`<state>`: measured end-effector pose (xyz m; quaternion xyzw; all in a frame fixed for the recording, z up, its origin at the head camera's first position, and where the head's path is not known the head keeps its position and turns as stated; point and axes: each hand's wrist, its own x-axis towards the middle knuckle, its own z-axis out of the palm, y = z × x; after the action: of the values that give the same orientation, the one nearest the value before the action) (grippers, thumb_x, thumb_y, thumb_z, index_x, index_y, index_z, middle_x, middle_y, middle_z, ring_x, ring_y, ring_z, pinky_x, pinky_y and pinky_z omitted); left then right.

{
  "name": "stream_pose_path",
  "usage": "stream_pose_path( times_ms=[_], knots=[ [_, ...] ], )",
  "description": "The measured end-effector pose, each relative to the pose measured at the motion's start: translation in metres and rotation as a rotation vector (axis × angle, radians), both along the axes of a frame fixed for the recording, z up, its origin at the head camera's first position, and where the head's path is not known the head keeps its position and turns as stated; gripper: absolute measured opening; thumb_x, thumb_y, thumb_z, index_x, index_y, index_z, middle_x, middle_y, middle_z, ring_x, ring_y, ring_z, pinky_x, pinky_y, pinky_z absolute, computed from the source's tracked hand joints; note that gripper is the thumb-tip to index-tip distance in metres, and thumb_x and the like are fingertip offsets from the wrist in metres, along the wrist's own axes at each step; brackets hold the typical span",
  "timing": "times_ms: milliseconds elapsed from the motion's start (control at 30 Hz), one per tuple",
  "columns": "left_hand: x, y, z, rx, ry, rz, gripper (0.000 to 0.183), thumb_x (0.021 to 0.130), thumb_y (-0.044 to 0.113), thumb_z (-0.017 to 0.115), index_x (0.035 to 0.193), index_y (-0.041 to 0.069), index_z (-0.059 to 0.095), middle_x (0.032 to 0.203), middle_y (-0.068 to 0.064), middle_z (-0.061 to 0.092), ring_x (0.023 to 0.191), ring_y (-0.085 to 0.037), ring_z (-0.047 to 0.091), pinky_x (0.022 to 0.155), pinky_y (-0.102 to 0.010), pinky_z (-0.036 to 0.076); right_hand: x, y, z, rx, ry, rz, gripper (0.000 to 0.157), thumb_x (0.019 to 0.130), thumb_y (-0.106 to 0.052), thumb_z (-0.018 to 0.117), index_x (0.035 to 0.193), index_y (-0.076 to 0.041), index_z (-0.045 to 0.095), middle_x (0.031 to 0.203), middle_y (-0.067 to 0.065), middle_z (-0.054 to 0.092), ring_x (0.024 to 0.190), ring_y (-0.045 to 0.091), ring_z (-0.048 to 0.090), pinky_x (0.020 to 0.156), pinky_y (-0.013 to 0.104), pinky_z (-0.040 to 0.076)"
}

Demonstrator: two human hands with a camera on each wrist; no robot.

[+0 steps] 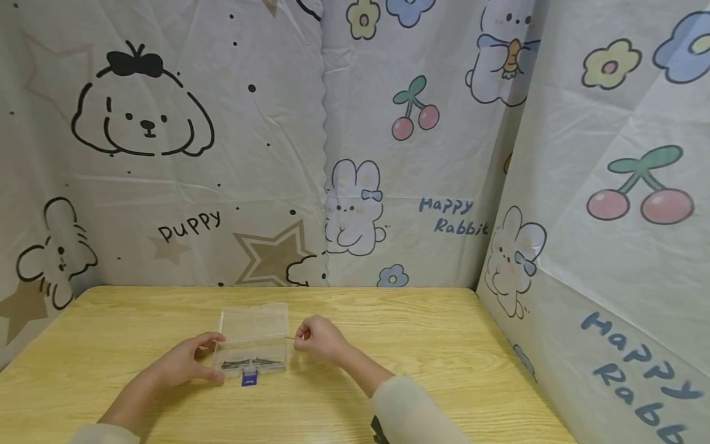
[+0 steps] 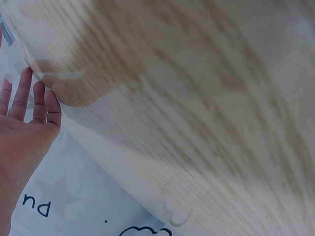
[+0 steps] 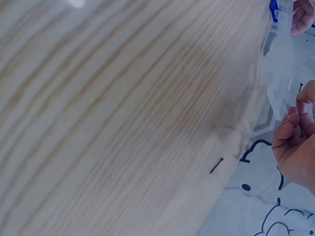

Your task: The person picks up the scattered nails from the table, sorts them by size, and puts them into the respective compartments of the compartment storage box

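Observation:
A clear plastic box (image 1: 254,341) lies on the table with its lid (image 1: 255,322) raised at the back and a blue latch (image 1: 249,377) at the front. Several dark, thin screws (image 1: 252,363) lie along the front of its inside. My left hand (image 1: 185,364) holds the box's left end, thumb by the front corner and fingers toward the hinge. Off the right side, my right hand (image 1: 320,340) pinches one thin screw (image 3: 300,87) between thumb and fingertips, and it points toward the box. The right wrist view catches this hand (image 3: 298,142) only at its edge.
The yellow wood-grain table (image 1: 421,345) stands against patterned cloth hangings (image 1: 266,154) at the back and sides. A short dark mark (image 3: 216,165) shows on the glossy tabletop in the right wrist view. Under the right sleeve (image 1: 407,404) is a small dark object (image 1: 378,430).

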<state>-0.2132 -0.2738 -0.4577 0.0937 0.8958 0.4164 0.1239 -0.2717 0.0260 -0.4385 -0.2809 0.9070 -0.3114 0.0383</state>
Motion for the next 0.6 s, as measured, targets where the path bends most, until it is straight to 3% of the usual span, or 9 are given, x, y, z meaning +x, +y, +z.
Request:
stream_pose_path(
  times_ms=[600],
  knots=[
    [0.001,0.001,0.000,0.011,0.015,-0.009,0.079,0.072,0.031,0.081,0.133,0.002,0.042,0.129,-0.029,0.046,0.112,-0.046,0.048,0.091,-0.054,0.043,0.007,-0.042,0.001,0.029,0.051,0.074,0.003,0.080,-0.012,0.063,0.079,-0.009,0.065,0.075,-0.006,0.056,0.063,0.000,0.043,0.058,0.013,0.039]
  ],
)
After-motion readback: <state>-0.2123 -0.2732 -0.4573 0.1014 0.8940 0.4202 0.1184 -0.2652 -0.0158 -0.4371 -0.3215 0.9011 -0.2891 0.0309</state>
